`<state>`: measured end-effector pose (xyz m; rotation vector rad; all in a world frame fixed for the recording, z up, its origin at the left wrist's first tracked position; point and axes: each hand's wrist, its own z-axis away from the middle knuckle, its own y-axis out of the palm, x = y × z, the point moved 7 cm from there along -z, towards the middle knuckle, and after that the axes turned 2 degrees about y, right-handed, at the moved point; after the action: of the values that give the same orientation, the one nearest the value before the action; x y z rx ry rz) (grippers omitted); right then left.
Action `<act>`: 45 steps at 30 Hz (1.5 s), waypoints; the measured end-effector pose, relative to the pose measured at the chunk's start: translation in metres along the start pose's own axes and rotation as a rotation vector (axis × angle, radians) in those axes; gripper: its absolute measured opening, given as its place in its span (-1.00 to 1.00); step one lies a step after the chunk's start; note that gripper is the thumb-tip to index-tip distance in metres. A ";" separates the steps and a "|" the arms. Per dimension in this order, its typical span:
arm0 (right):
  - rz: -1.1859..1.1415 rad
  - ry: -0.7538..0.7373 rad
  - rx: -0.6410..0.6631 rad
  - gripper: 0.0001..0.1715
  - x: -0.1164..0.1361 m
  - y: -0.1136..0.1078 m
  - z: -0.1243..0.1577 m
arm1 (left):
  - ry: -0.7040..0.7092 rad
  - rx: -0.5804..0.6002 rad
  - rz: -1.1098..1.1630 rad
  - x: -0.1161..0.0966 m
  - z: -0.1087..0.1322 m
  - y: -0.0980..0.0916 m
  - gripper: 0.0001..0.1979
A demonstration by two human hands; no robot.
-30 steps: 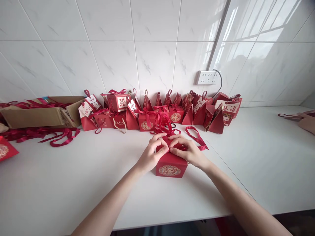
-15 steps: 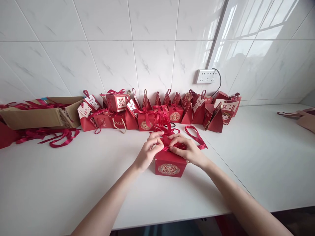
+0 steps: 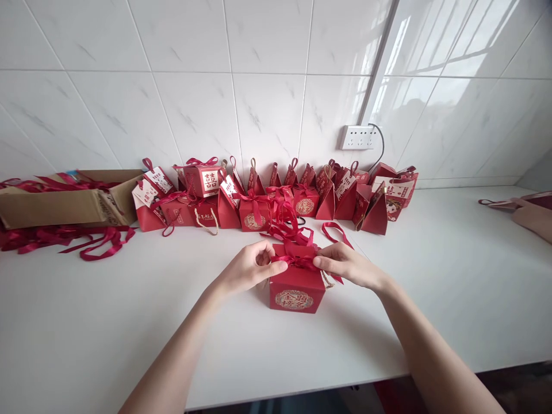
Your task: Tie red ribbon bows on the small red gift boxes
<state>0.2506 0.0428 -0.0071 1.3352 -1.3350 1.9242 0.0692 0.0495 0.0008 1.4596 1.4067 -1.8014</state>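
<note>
A red gift box [image 3: 296,287] with a round gold emblem on its front stands upright on the white counter. Across its top lies a red ribbon [image 3: 299,261], tied in a bow shape. My left hand [image 3: 254,265] pinches the ribbon at the box's left top edge, thumb pointing inward. On the opposite side, my right hand [image 3: 345,263] has thumb and fingers closed on the ribbon's right part. Twisted gold cord [image 3: 328,280] shows at the box's right side, below my right hand. Some of the ribbon is hidden behind my fingers.
Red gift boxes and bags [image 3: 207,213] line the tiled wall. A cardboard box [image 3: 56,210] holding ribbons stands at left, with loose ribbons [image 3: 101,244] before it. A power strip [image 3: 357,138] is on the wall. At the far right lies a brownish-red bag [image 3: 535,214].
My hands have moved apart, the left leftward and the right rightward, drawing the ribbon out sideways over the box top. The box stays in about the same place.
</note>
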 end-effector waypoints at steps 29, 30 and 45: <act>-0.532 -0.085 0.175 -0.68 -0.025 0.007 -0.019 | -0.080 0.277 0.343 0.017 0.000 0.008 -0.68; -0.545 -0.105 0.153 -0.65 -0.024 0.004 -0.020 | -0.083 0.263 0.329 0.019 -0.001 0.007 -0.67; -0.684 -0.058 -0.010 -0.45 -0.031 0.012 -0.033 | -0.025 0.120 0.134 0.025 -0.006 0.003 0.14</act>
<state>0.2394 0.0718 -0.0421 1.5853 -0.7550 1.4098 0.0655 0.0596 -0.0225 1.5461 1.1772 -1.8397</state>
